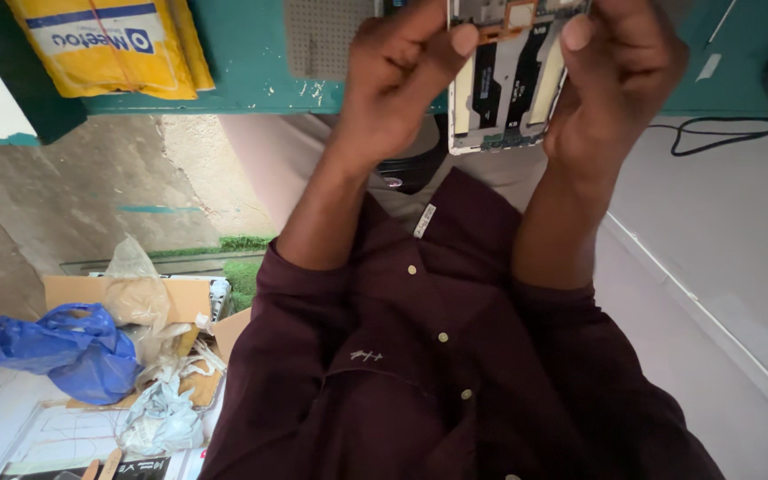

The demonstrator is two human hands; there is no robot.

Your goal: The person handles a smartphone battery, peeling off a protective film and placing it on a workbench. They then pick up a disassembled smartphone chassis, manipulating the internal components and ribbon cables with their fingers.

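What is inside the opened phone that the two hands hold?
Inside the opened phone: black flat cables, an orange part, pale frame. The left hand and right hand cover its edges.

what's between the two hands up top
In the head view, an opened phone with its back cover off lies between the left hand and the right hand. Both hands grip its edges, so its inner parts show.

A pale grey table point(722, 267) is lying under my arms, carrying a black cable point(722, 133) at two o'clock and a green mat point(224, 93) at eleven.
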